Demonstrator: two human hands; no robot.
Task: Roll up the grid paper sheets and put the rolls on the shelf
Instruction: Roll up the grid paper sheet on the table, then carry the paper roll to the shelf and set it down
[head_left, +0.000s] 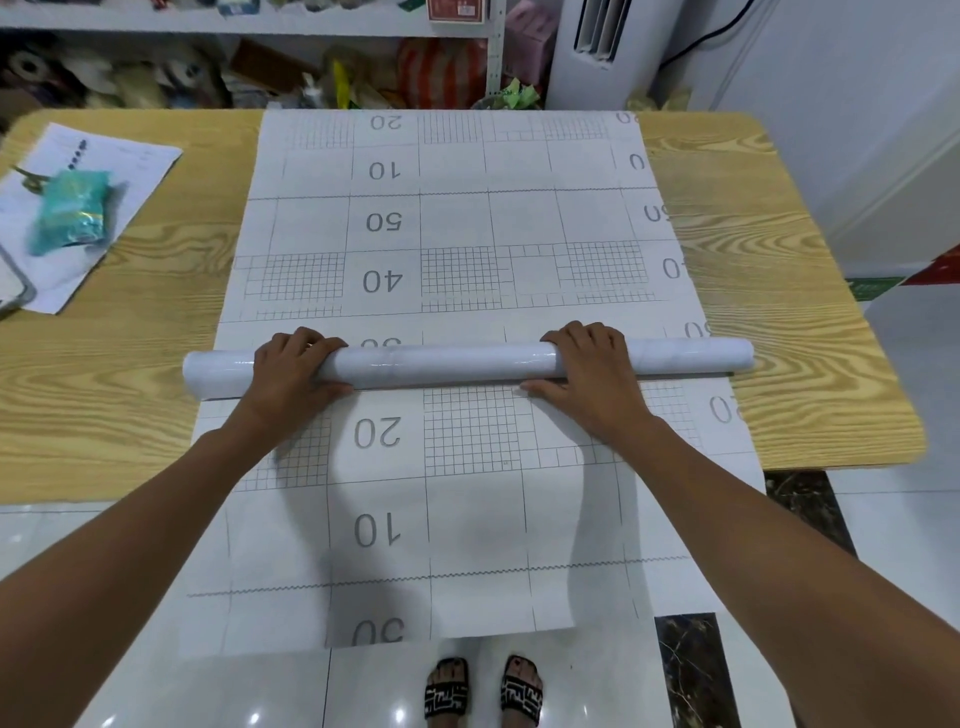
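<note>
White roll (447, 362), both hands gripping, wooden table (779, 322)

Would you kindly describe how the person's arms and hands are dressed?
Both forearms are bare, with no sleeves in view. The left hand and right hand wear no gloves, and no watch or bracelet shows at either wrist. A small glint on a left finger might be a ring; I cannot tell.

white grey-gridded paper sheet (467, 234), glossy white roll (447, 364), wood-grain table (769, 291)
</note>
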